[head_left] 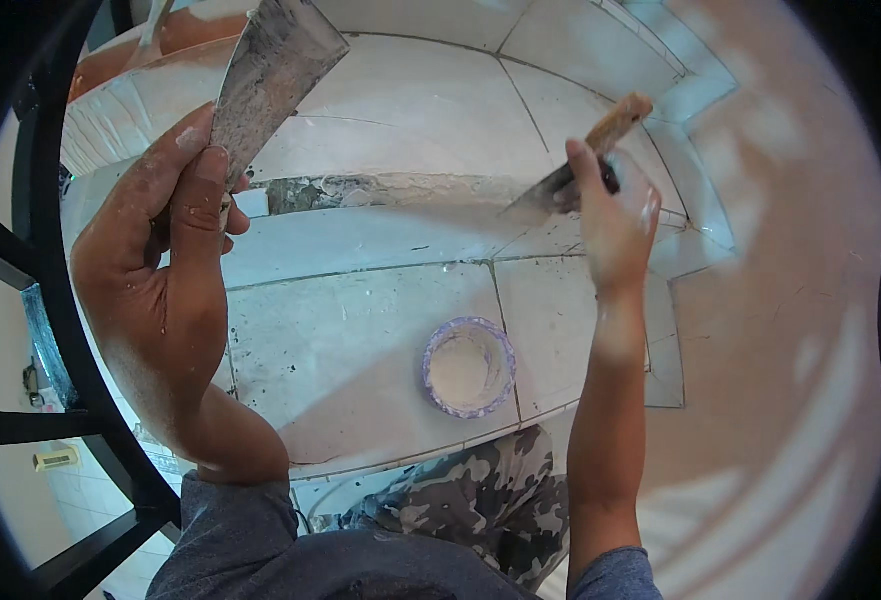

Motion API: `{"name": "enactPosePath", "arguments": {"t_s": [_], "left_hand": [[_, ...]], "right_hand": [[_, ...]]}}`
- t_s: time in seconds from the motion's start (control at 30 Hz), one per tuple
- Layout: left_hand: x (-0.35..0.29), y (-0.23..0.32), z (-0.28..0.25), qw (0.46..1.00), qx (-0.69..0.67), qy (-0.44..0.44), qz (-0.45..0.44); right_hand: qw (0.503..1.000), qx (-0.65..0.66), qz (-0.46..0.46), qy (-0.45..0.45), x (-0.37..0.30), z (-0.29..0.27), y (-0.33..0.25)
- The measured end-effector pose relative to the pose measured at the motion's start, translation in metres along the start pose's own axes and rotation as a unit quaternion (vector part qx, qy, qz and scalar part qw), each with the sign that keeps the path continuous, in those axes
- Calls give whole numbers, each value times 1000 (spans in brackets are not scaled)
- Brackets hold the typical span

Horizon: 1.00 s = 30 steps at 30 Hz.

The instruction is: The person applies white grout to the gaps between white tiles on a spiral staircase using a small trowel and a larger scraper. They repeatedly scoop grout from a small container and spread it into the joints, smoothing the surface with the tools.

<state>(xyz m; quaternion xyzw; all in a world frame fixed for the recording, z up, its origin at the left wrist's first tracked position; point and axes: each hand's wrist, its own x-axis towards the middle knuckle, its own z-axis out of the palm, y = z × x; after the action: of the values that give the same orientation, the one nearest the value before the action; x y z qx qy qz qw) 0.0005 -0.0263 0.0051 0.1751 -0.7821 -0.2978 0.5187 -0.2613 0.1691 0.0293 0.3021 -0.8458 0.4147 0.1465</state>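
Note:
My left hand, raised at the left, pinches a wide, stained metal scraper between thumb and fingers, blade pointing up and right. On the right, my right hand is closed on a putty knife with a wooden handle. Its blade points down and left, close to the right end of a rough strip of filler along the tiled step. The strip is pale toward the right and dark grey at its left end. A small purple-rimmed tub holding whitish paste stands on the nearer tiles.
White tiles with dark joints form the steps, meeting a tiled border and a bare wall at the right. Black metal railing curves down the left side. A large orange-brown and whitish container sits at the far left.

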Motion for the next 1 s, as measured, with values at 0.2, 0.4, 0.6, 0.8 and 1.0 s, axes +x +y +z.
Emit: {"name": "enactPosePath", "arguments": {"t_s": [0.2,0.4,0.6,0.8,1.0], "left_hand": [[-1,5,1,1000,7,4,2],[-1,3,4,1000,6,0,11],[-1,-2,0,1000,7,-3,11],[0,1,-3,1000,12,-2,13],[0,2,6,1000,2,-21,4]], "right_hand": [[994,45,-63,82,-38,21,40],[981,145,-65,110,-43,32,48],[982,117,-104,105,-30,29,32],[990,70,-102,67,-7,27,10],[998,-34,-44,-28,31,19,1]]}}
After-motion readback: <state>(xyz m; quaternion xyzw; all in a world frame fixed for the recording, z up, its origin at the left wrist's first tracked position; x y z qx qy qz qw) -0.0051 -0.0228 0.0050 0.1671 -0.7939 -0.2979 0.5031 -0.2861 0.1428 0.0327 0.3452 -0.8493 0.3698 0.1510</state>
